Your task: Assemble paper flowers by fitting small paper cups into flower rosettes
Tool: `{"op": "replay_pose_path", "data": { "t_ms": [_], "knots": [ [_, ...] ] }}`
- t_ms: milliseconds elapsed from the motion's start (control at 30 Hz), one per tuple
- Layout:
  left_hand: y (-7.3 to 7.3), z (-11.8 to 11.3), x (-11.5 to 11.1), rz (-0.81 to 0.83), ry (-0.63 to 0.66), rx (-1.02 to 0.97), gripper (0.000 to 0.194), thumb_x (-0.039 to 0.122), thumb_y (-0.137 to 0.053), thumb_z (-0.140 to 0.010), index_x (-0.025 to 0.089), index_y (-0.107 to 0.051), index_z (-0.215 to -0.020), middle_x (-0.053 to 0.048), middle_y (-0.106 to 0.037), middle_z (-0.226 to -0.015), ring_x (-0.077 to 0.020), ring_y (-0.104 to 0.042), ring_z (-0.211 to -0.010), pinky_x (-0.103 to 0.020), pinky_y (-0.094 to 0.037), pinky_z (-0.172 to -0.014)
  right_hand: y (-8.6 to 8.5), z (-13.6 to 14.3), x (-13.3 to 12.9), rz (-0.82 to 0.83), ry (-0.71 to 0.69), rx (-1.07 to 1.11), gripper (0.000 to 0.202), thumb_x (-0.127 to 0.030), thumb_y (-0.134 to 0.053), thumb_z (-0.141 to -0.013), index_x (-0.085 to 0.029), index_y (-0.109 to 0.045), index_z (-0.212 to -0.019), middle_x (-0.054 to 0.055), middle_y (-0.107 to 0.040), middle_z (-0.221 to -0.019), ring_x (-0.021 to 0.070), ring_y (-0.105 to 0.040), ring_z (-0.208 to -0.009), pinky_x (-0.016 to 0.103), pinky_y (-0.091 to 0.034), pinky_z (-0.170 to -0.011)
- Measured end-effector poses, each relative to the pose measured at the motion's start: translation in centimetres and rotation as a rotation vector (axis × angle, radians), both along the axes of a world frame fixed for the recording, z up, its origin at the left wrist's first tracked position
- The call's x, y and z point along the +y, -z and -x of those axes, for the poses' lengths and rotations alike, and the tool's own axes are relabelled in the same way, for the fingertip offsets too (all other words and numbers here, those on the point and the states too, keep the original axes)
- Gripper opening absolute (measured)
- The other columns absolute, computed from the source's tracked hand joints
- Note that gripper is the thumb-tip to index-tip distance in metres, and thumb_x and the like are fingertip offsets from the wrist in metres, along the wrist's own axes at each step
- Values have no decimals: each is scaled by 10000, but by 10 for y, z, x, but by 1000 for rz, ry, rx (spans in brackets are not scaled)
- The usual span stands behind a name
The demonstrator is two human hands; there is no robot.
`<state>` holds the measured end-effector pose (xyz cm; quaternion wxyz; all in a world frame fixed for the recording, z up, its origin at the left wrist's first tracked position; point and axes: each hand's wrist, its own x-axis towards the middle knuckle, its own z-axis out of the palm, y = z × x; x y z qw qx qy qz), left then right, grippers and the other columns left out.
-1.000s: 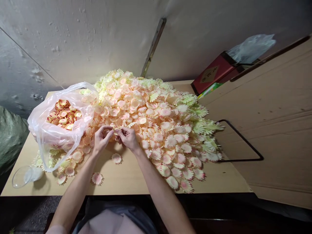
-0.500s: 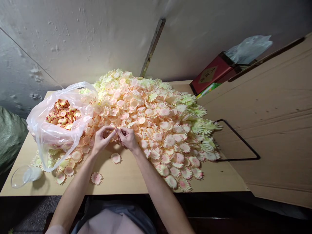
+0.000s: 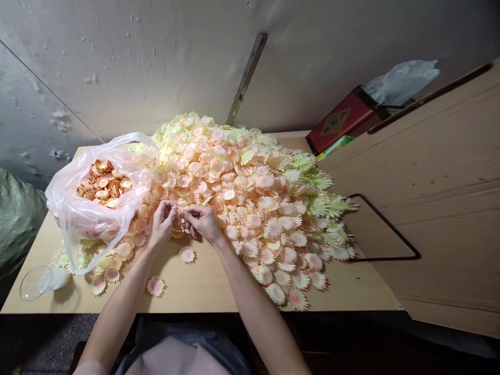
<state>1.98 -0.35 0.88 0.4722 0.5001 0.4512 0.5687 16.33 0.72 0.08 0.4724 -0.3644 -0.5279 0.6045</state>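
Note:
My left hand (image 3: 163,221) and my right hand (image 3: 201,221) meet at the front edge of a large heap of pale pink and green flower pieces (image 3: 258,208). Both are closed in a pinch, fingertips close together. What lies between the fingers is too small to make out. A single flower piece (image 3: 188,254) rests on the table just below my hands, and another (image 3: 156,286) lies nearer the front edge. To the left, an open white plastic bag (image 3: 89,219) holds darker red-and-yellow flower pieces (image 3: 103,182).
A clear cup (image 3: 41,283) lies at the table's (image 3: 195,297) front left. At the back right stand a red box (image 3: 339,120) with a plastic bag (image 3: 402,80) on it and a cardboard sheet (image 3: 437,208). A green sack (image 3: 19,224) is at the far left.
My left hand has turned and its fingers have drawn together. My right hand's fingers have shifted slightly left and stretched toward it. The whole view has moved a little.

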Motion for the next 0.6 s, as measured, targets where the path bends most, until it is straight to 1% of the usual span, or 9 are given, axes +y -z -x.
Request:
{"op": "replay_pose_path", "data": {
  "t_ms": [100, 233, 333, 433, 533, 600],
  "knots": [
    [0, -1, 0, -22, -14, 15, 264, 430, -621, -845, 187, -519, -846, -4, -532, -828, -107, -495, -719, -217, -412, -653, -2, 1, 0, 7, -8, 3, 341, -485, -780, -683, -168, -654, -699, -37, -585, -485, 80, -477, -299, 190, -316, -284],
    [1, -3, 0, -36, -73, 46, 242, 421, -593, -863, 191, -519, -848, -10, -531, -844, -117, -501, -750, -227, -421, -692, -2, 2, 0, 23, -26, 19, 318, -455, -789, -679, -161, -673, -712, -33, -600, -495, 75, -477, -295, 183, -327, -282],
    [3, -4, 1, -46, -114, 48, 252, 434, -581, -868, 191, -515, -844, -16, -540, -861, -121, -509, -765, -237, -429, -711, -2, 4, 0, 27, -36, 11, 316, -454, -785, -681, -158, -684, -727, -31, -605, -496, 77, -485, -301, 181, -345, -283],
    [6, -3, 1, -60, -124, 73, 283, 469, -575, -867, 194, -509, -848, -24, -554, -878, -130, -524, -794, -246, -436, -730, -2, 4, 0, 30, -29, -1, 311, -447, -778, -689, -154, -690, -741, -27, -612, -500, 81, -495, -310, 183, -367, -289],
    [8, 3, 3, -39, -150, 67, 340, 535, -549, -868, 203, -482, -846, -16, -557, -830, -133, -540, -727, -259, -439, -678, -5, 2, -3, 43, -39, -18, 301, -439, -777, -690, -155, -692, -743, -27, -608, -495, 86, -492, -305, 190, -356, -281],
    [8, 7, 6, 7, -120, 39, 367, 578, -436, -909, 212, -453, -883, -12, -564, -815, -129, -548, -647, -271, -436, -620, -6, 0, -5, 45, -51, -49, 307, -449, -775, -687, -157, -690, -734, -28, -596, -482, 91, -481, -295, 199, -325, -266]
  ]
}}
